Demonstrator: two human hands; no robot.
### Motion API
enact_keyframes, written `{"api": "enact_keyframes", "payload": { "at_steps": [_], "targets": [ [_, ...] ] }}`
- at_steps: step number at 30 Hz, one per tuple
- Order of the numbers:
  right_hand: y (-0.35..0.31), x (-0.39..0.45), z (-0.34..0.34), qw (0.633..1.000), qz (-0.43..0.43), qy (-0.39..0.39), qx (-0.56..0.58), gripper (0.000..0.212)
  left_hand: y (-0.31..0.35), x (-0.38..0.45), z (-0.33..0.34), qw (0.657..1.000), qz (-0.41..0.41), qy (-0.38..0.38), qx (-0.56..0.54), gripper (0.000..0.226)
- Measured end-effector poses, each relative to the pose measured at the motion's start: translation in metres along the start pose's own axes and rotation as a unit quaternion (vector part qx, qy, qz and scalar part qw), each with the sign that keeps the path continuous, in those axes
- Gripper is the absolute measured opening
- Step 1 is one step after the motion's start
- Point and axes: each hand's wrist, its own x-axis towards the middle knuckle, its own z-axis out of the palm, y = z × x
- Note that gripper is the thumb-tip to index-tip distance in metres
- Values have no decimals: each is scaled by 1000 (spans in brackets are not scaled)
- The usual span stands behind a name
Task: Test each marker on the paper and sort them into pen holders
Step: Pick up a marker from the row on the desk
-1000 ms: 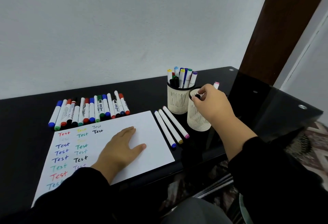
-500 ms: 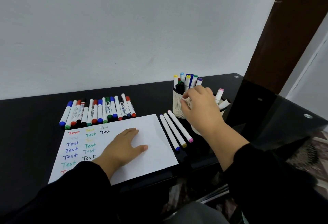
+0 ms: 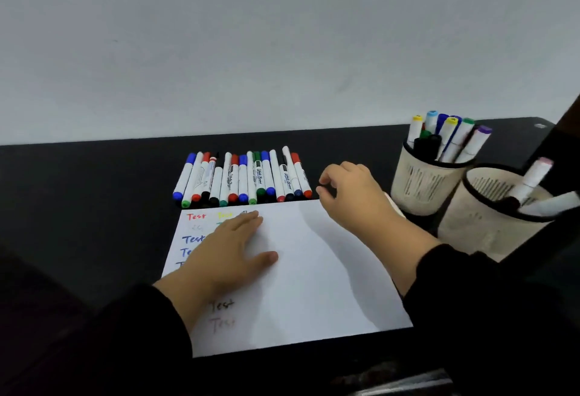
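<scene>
Right hand [image 3: 348, 195], empty with fingers loosely curled, hovered just beyond the paper [image 3: 314, 270] near the marker row [image 3: 241, 179] at its far edge, left hand [image 3: 226, 254] pressing flat; risk judged: grabbing one marker could roll tight-packed neighbours.
</scene>
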Motion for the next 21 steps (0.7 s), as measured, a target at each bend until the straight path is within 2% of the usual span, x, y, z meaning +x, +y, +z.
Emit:
{"api": "enact_keyframes", "payload": {
  "at_steps": [4,10,16,21],
  "targets": [
    [-5,32,24,998,20,-49,42,23,-6,2,0,1000,8,5,-11,73],
    [-3,64,45,984,81,-153,46,42,-11,4,3,999,20,24,-19,74],
    [-7,69,43,978,125,-155,62,39,-12,4,3,999,21,21,-13,74],
    [-12,55,26,961,190,-91,179,34,-9,2,-1,1000,14,-1,-15,73]
  ]
}}
